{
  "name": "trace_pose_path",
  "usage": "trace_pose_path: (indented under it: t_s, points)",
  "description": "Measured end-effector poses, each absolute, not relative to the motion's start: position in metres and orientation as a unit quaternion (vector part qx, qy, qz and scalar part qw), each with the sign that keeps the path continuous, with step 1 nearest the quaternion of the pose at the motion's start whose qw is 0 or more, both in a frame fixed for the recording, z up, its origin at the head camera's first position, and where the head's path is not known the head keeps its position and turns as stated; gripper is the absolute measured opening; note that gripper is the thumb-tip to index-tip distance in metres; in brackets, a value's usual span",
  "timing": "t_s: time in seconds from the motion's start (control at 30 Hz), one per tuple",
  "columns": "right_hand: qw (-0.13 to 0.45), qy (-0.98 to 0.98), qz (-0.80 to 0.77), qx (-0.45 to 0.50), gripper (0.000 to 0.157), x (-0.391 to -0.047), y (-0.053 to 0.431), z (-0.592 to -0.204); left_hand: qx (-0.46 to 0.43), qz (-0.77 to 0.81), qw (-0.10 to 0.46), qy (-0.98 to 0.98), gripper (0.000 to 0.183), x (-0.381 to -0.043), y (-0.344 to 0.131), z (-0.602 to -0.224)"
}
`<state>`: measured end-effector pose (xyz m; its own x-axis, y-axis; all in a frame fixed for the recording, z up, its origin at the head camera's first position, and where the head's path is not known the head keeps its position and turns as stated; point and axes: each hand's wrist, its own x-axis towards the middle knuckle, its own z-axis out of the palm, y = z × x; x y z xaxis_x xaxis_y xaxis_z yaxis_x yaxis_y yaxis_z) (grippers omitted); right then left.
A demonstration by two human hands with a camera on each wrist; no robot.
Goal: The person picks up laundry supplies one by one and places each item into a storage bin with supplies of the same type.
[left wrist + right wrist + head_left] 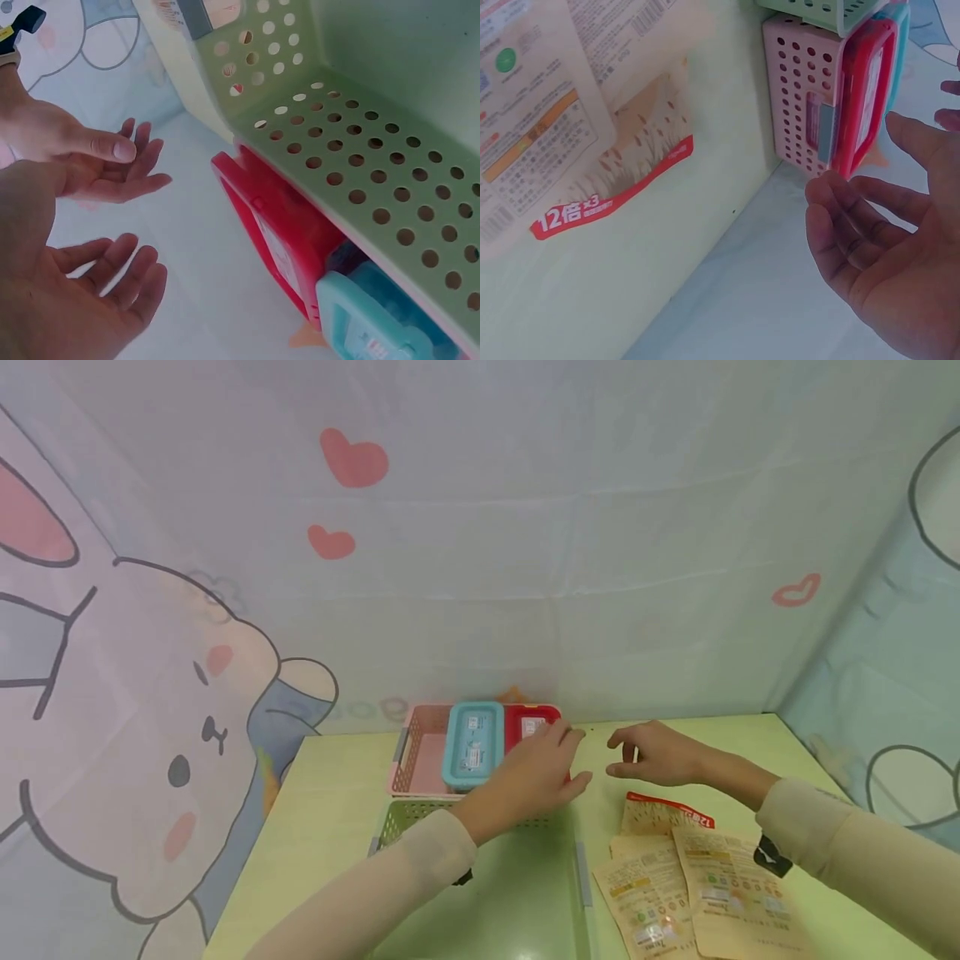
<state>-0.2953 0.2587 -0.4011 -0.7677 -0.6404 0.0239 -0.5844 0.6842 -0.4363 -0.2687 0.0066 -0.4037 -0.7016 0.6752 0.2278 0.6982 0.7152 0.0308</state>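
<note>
My left hand (pixel 528 774) hovers over the right side of a pink basket (pixel 429 735), fingers loosely bent and holding nothing. Under and beside it in the head view, a container with a red lid (pixel 522 724) is partly hidden by the hand. A container with a light blue lid (pixel 467 739) stands beside it in the same basket. To the right of the basket, my right hand (pixel 656 753) is raised above the table with relaxed, slightly curled fingers and nothing in them. In the right wrist view the right hand (pixel 889 247) appears in front of the red-lidded container (pixel 866 97).
A green basket (pixel 495 893) stands in front of the pink one, bare inside where it shows. Several beige printed pouches (pixel 720 885), one with a red edge, lie on the light green table (pixel 330 810) at right. A printed curtain (pixel 562 527) hangs behind.
</note>
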Motion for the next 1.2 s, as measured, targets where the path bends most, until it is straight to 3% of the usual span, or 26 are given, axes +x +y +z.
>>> trace_pose_path:
  t_s: [0.4,0.6,0.77,1.2]
  points:
    - [0.087,0.915,-0.210,-0.333,0.043,-0.287,0.284,-0.418,-0.461,-0.021,0.045,-0.886,0.068,-0.265,0.022,-0.404]
    - [0.093,0.908,-0.222,-0.343,0.031,-0.284,0.298,-0.420,-0.523,0.037,0.090,-0.847,0.062,-0.265,0.033,-0.400]
    - [0.090,0.908,-0.217,-0.348,0.031,-0.279,0.310,-0.418,-0.547,0.063,0.127,-0.825,0.061,-0.272,0.041,-0.397]
    - [0.015,0.926,-0.137,-0.352,0.028,-0.257,0.348,-0.430,-0.575,0.184,0.126,-0.787,0.064,-0.268,0.071,-0.402]
